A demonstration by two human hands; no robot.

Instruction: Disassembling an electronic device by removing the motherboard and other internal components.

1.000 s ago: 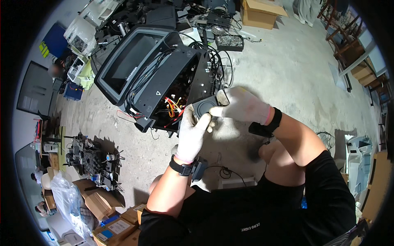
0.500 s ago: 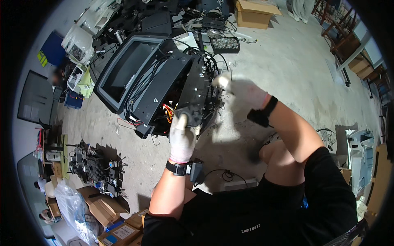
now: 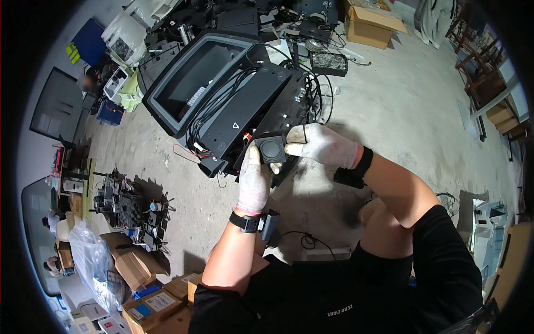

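Note:
A small square black speaker with a round cone faces up in front of me. My left hand, in a white work glove, is closed round its left and near sides, thumb along the edge. From the right, my gloved right hand pinches the speaker's right edge with thumb and fingers. Just beyond lies a black machine housing with a gap in it, where red wires show. Black cables run along the housing, and a dark-framed screen bezel adjoins it on the left.
A metal-filled black tray and an open cardboard box stand at the back. Dismantled black parts lie on the floor at left. Cartons sit at lower left, with a cable near my legs.
My right hand has come in leftward to the speaker, from beside the housing. The speaker has turned so its round cone faces me. The whole view has shifted slightly.

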